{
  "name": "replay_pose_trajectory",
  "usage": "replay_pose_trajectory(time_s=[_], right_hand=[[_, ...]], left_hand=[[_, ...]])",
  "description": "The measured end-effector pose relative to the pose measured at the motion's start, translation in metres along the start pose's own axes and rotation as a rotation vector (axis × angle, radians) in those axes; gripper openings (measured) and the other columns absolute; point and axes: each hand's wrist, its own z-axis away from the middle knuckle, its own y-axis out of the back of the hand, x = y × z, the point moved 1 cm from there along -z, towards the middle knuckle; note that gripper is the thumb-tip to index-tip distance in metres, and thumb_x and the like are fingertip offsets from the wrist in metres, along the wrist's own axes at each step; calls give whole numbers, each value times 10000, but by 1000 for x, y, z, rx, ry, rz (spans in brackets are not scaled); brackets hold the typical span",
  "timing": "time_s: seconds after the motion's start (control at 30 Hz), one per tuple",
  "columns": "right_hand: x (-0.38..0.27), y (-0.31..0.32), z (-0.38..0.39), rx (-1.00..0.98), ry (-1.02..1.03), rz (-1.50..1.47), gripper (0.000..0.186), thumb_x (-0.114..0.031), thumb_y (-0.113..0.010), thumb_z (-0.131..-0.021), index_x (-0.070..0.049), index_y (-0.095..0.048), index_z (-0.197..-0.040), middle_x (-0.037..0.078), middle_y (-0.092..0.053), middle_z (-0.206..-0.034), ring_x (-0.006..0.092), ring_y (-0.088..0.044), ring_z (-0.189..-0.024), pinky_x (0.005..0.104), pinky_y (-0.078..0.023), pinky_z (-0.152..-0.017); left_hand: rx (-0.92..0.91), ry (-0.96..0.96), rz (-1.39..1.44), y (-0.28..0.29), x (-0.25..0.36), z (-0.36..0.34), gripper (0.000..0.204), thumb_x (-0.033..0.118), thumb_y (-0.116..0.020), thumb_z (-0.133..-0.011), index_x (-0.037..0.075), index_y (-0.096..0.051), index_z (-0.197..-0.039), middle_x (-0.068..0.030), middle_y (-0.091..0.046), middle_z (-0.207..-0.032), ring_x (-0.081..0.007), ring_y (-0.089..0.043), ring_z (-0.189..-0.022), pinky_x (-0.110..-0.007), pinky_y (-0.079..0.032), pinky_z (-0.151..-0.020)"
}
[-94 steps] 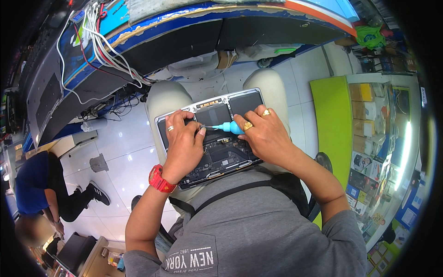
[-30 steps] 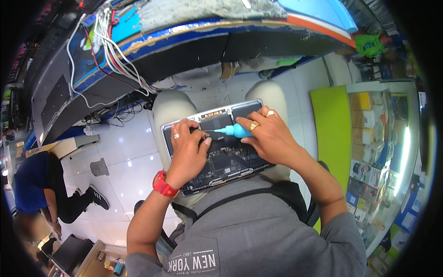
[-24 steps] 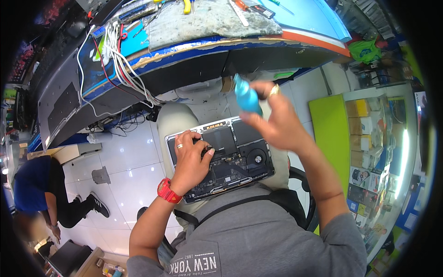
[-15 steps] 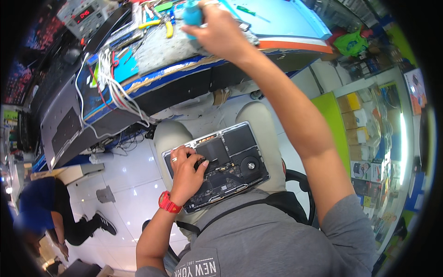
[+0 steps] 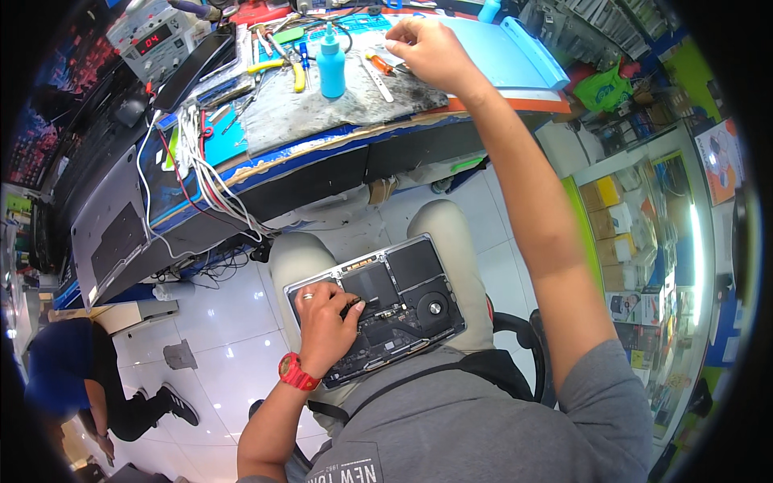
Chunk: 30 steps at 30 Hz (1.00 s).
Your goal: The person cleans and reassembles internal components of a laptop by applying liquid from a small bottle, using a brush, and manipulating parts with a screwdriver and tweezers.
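In the head view, the blue bottle [image 5: 330,68] has gone from the R hand [image 5: 432,50] to the gray mat [image 5: 282,114] since the pic half a sec ago, and the R hand has slid off to the bottle's right. The bottle stands up straight, spout on top, prob. so it won't drip. The R hand's thumb and pointer are close together, but I can't tell if they pinch smth. or not. Just left of that grip and a bit nearer the body are an orange-handled screwdriver [image 5: 378,64] and a white flat tool [image 5: 376,78]; yellow pliers [image 5: 298,76] lie past the bottle, prob. kept there b/c it's easy to reach. The L hand [image 5: 326,326] is bent over the open laptop [image 5: 394,326], w/ smth. small and dark by its thumb and pointer; can't tell if they squeeze it. That hand prob. keeps the laptop from sliding. Most of the laptop shows to the L hand's right, incl. a round fan [image 5: 435,308]. It lies across both thighs [image 5: 452,241], which seem to work like a lil' table.
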Motion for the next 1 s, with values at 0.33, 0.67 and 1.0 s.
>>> replay_pose_trajectory(time_s=[0.33,0.67,1.0], right_hand=[[7,-61,-115,-301,226,26,327,-273,-825,-1002,5,-828,-1175,163,-826,-1062,258,-782,-976,397,-611,-903],[-51,-136,-169,-490,314,156,409,-473,-847,-932,-97,-867,-1090,117,-846,-1026,285,-802,-1003,432,-605,-910],[25,-204,-228,-288,1028,919,304,-209,-619,-1005,6,-731,-1188,265,-791,-1113,428,-774,-1033,482,-621,-905]], left_hand=[[-64,-17,34,9,-3,-6,186,216,-861,-927,38,-861,-979,-93,-682,-995,-316,-607,-1086,-482,-342,-1155],[-62,-39,108,8,-10,-6,172,212,-876,-914,50,-863,-968,-80,-680,-991,-295,-631,-1068,-485,-329,-1153],[-89,-69,135,3,-8,-15,163,211,-872,-906,56,-871,-957,-87,-678,-990,-316,-620,-1099,-501,-337,-1161]])
